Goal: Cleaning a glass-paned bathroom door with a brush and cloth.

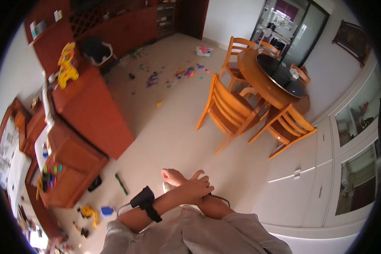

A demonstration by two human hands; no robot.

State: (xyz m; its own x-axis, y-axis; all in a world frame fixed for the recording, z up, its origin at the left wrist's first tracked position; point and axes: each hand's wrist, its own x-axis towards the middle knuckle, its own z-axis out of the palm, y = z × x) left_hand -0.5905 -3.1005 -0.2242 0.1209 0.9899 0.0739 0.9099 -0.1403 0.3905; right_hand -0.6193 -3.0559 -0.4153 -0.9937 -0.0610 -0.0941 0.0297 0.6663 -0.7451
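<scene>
My forearms cross in front of my body. My left hand (203,188) lies over my right forearm (214,206), its fingers bent around it and partly spread. Strapped to my left forearm is a black device (143,198) with a cable. Dark material and a black cable (221,198) show at my right forearm, partly hidden beneath my left hand. My right hand (173,177) pokes out beyond the left forearm, loosely curled, with nothing visible in it. A pale object (168,187) just below it is mostly covered, too hidden to name.
Wooden chairs (230,108) surround a round dining table (254,76) at the upper right. White cabinets (292,190) line the right side. A reddish wooden cabinet (92,111) stands left. Small colourful pieces (185,73), a green stick-like object (121,184) and yellow toy (89,213) lie on the floor.
</scene>
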